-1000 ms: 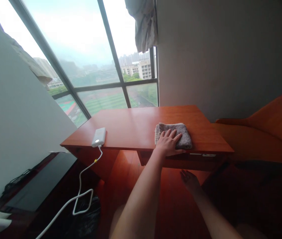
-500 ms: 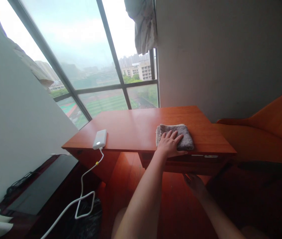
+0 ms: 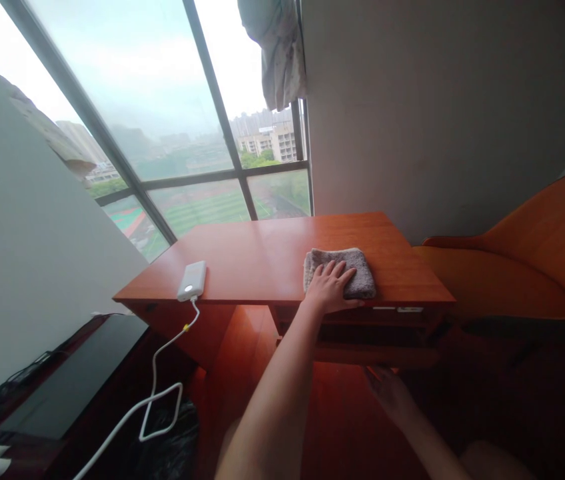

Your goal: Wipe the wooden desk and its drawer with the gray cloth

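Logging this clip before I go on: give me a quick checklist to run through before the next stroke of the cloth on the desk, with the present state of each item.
1. Left hand flat on the cloth, fingers spread: ok.
2. Cloth lies wholly on the desk, near its front edge: ok.
3. Power bank sits on the desk to the left, apart from the cloth; bare wood between them: ok.
4. Its white cable hangs off the front edge, away from the cloth: ok.
5. Right hand is low, below the desk front, open; whether it touches anything: cannot tell.
6. Desk surface wet or dusty: cannot tell.
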Demonstrator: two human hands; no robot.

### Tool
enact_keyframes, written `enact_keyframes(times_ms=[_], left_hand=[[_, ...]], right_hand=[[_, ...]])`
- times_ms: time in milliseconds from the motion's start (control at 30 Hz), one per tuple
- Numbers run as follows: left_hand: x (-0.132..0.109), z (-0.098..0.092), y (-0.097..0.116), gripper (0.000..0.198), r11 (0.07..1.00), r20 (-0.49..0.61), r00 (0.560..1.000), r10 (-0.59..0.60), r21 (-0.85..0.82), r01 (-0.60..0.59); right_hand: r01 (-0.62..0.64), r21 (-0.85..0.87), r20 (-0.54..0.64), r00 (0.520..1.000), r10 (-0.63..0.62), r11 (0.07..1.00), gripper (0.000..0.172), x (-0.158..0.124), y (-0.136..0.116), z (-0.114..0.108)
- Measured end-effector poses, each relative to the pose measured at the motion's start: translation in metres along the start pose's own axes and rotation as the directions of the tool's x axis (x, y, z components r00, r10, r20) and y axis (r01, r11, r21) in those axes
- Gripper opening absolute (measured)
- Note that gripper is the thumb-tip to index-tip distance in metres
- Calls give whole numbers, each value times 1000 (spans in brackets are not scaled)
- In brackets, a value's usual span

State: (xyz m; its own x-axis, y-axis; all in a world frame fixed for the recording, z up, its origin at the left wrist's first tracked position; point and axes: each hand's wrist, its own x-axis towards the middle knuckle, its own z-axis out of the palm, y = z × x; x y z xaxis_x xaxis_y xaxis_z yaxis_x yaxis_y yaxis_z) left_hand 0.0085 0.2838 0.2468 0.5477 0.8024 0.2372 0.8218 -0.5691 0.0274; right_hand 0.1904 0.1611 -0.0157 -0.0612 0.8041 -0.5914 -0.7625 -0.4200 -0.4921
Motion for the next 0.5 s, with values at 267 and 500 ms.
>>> enact_keyframes(times_ms=[267,500], left_hand=[[2,3,-2,87,1000,6,1000,-1,-7,1],[4,2,-2,92,999,23,999,-27,-25,27]], right_hand=[[-2,19,-138,990,5,1000,31,-54,36,-28],[235,-612,174,971,-162,755,30,-111,57,-33]])
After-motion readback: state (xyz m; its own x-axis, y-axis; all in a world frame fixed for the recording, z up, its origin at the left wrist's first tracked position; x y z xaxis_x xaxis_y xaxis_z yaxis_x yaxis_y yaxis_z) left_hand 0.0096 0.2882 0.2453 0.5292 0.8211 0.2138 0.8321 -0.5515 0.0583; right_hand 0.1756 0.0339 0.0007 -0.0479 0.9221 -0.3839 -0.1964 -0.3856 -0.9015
